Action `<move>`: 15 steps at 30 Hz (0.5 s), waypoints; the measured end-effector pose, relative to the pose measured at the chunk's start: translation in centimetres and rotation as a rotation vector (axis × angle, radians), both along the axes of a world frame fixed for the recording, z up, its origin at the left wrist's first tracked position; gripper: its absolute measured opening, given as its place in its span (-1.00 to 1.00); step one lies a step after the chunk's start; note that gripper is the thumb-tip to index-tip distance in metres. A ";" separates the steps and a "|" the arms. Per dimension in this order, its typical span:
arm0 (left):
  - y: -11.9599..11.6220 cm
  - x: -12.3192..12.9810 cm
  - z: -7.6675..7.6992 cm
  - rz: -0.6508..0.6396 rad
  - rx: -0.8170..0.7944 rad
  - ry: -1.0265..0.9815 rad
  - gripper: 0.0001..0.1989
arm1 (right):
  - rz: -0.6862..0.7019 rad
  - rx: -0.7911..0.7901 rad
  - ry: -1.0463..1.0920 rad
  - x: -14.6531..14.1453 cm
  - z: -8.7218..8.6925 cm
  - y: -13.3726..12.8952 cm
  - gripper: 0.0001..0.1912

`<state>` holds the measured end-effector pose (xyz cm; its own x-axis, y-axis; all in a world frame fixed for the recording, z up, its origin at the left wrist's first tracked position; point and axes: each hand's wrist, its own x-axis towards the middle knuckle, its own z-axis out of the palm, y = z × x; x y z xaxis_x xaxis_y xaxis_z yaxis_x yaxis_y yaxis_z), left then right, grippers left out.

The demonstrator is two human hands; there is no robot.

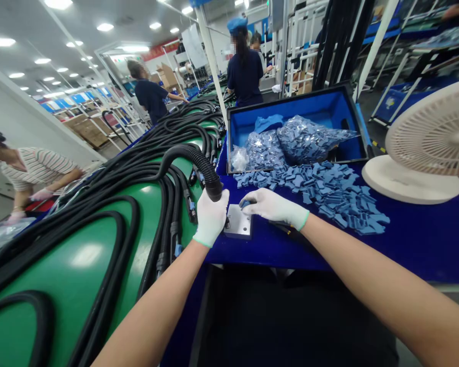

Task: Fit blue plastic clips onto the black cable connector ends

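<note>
Left grip [211,218] clasping ribbed black hose [199,162], right grip [272,206] pinching small blue piece [245,203] (both white-gloved), silver metal block [237,225] near blue desk's front edge [266,256]

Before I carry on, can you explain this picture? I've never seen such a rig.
There is no machine: a head-worn camera looks forward and down at a person's two gloved hands. The left hand holds a thick black hose beside a metal block. The right hand pinches a small blue piece at the block. Loose blue pieces lie heaped on the blue table, in front of a blue bin of bagged ones. At left, other black hoses lie on a green surface.
</note>
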<state>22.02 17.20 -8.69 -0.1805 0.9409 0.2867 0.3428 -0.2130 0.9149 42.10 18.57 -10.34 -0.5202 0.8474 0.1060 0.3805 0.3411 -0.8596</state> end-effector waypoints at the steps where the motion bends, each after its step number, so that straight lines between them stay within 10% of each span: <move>1: 0.0 0.0 0.1 -0.017 0.003 0.003 -0.69 | 0.030 0.001 0.002 -0.4 0.2 -0.3 -0.82; 15: 0.7 -1.1 0.3 -0.235 -0.011 -0.052 -0.68 | 0.102 -0.034 0.011 -5.2 -1.4 0.9 -0.61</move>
